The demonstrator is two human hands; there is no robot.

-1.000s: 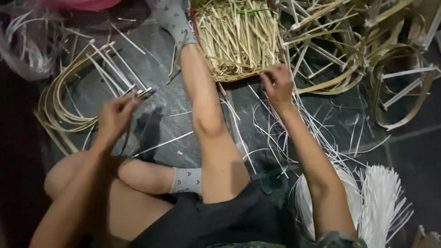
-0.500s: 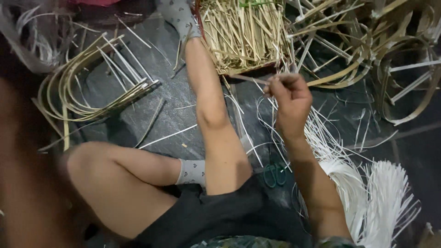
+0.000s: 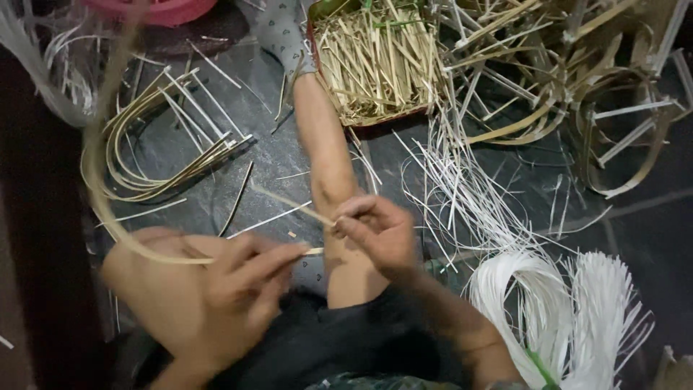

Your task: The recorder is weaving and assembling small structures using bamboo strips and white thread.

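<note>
Hands at lower centre: left hand [image 3: 234, 289] pinches a curved bamboo strip [image 3: 97, 195]; right hand [image 3: 379, 235] pinches a thin splint [image 3: 289, 202].

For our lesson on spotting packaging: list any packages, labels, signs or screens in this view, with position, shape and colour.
Tray-like box: top centre beside the outstretched leg, rectangular, reddish rim, filled with short pale cane sticks.
Labels, signs, screens: none visible.

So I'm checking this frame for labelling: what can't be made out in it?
Head view only:
- Left hand: motion blur smears its fingers' grip on the curved strip.
- Strip's upper end: blurred, cut by the top edge.
- Right hand: its fingers hide the thin stick's end.
- White strip bundle: cut by the bottom edge.
</note>
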